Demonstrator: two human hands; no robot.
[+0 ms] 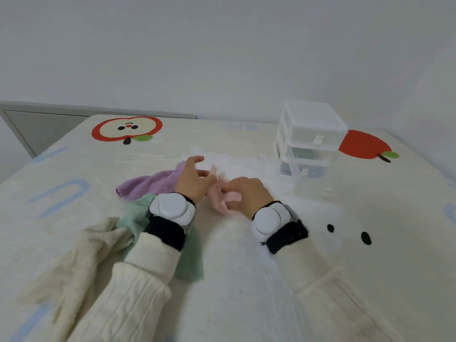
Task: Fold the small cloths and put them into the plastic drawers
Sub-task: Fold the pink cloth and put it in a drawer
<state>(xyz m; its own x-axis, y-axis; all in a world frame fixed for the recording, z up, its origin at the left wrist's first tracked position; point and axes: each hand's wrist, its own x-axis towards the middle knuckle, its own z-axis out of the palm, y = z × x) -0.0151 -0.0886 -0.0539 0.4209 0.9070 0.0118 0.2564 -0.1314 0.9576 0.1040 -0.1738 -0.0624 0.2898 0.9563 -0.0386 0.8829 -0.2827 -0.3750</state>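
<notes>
Working pink cloth (223, 198) mid-bed, between both hands. Right hand (249, 193) gripping its bunched near end, fingers curled shut on it. Left hand (195, 180) pinching the far edge, other fingers splayed. Lying left of the hands: purple cloth (153, 183), green cloth (134, 214), cream cloth (81, 257). Standing right, apart: drawers (308, 141), all closed.
</notes>
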